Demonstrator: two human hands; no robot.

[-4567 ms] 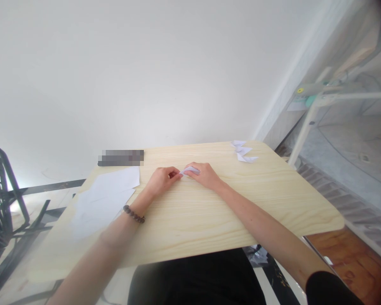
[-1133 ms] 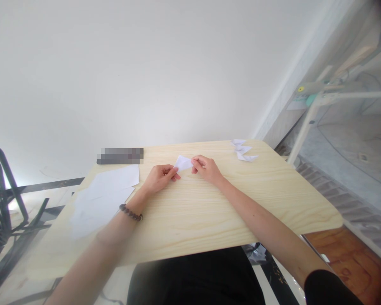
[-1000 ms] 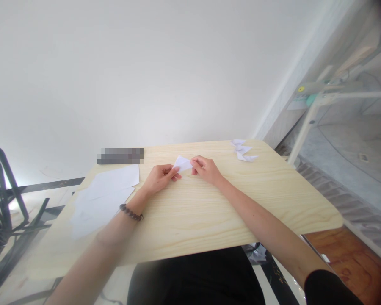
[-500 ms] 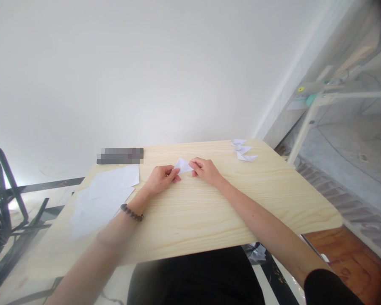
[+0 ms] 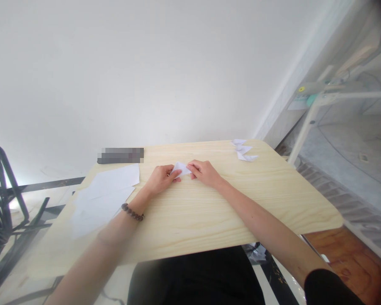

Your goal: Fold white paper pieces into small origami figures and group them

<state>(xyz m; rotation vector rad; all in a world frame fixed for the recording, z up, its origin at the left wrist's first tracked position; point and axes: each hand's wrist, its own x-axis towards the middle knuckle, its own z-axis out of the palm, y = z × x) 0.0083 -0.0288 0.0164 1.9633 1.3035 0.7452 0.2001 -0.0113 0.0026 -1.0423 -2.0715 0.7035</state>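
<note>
A small piece of folded white paper (image 5: 181, 168), roughly triangular, is held between my two hands above the middle of the table. My left hand (image 5: 162, 178) pinches its left end, thumb on top. At the right corner, the thumb and fingertips of my right hand (image 5: 205, 171) are closed on the paper. My fingers cover both ends, so the finer folds are hidden. Three folded white paper shapes with pointed tips (image 5: 245, 151) lie in a cluster toward the back right of the table.
Loose white sheets (image 5: 104, 199) overlap on the left of the pale wooden table (image 5: 190, 228). Behind them lies a dark, pixelated long object (image 5: 120, 155). A white wall (image 5: 178, 76) stands behind the table. To the right is a white metal frame (image 5: 307, 123).
My right hand has shifted slightly left along the folded paper, and its fingertips now cover more of the right corner. The paper has tilted a little. My left hand has barely moved.
</note>
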